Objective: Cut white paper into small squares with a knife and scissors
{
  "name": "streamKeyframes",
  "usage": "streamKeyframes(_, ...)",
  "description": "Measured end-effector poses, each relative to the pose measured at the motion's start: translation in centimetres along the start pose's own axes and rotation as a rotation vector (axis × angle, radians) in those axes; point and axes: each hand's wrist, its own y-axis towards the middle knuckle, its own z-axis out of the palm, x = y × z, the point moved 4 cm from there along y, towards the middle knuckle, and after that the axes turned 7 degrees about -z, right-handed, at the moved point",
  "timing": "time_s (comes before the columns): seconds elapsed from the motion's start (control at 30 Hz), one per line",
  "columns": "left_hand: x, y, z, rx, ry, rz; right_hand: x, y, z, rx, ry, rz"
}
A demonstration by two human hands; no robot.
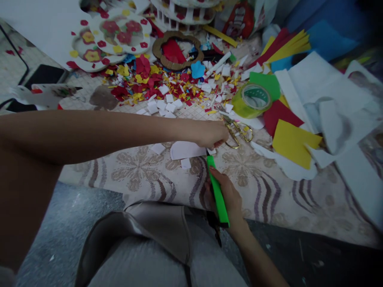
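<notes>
My left hand (211,134) reaches across my knee with its fingers pinched down on the edge of a white foam piece (185,150) lying on the patterned mat (263,195). My right hand (227,197) is closed round a green utility knife (218,192), whose tip points at the white piece just below my left fingers. Gold-handled scissors (237,130) lie right beside my left hand.
A heap of red, yellow and white foam scraps (161,85) covers the mat's far side. A green tape roll (253,99), coloured foam sheets (293,141), white sheets (332,103), a brown flower-shaped ring (176,50) and white flower-decorated boards (110,40) lie around.
</notes>
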Motion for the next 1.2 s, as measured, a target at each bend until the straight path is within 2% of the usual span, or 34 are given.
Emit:
streamKeyframes(0.27, 0.3, -0.1, 0.6, -0.03, -0.018, 0.031, -0.4, -1.5, 0.3, 0.066, 0.026, 0.016)
streamKeyframes(0.43, 0.3, 0.0, 0.6, -0.007, 0.0, 0.007, -0.1, -3.1, -0.1, 0.085, 0.021, 0.029)
streamKeyframes(0.57, 0.1, 0.0, 0.4, 0.01, 0.012, -0.01, 0.1, -3.7, -1.1, -0.001, -0.001, 0.045)
streamKeyframes(0.67, -0.1, 0.0, 0.2, 0.03, 0.05, -0.028, 0.0, -3.2, -1.8, -0.057, -0.013, 0.022)
streamKeyframes(0.9, -0.4, 0.0, -0.4, 0.036, 0.066, -0.037, -0.5, -1.1, -1.5, -0.003, 0.043, -0.028)
streamKeyframes(1.2, -0.5, 0.0, -0.5, 0.046, 0.085, -0.032, -1.0, -0.6, -0.9, 0.084, 0.068, -0.032)
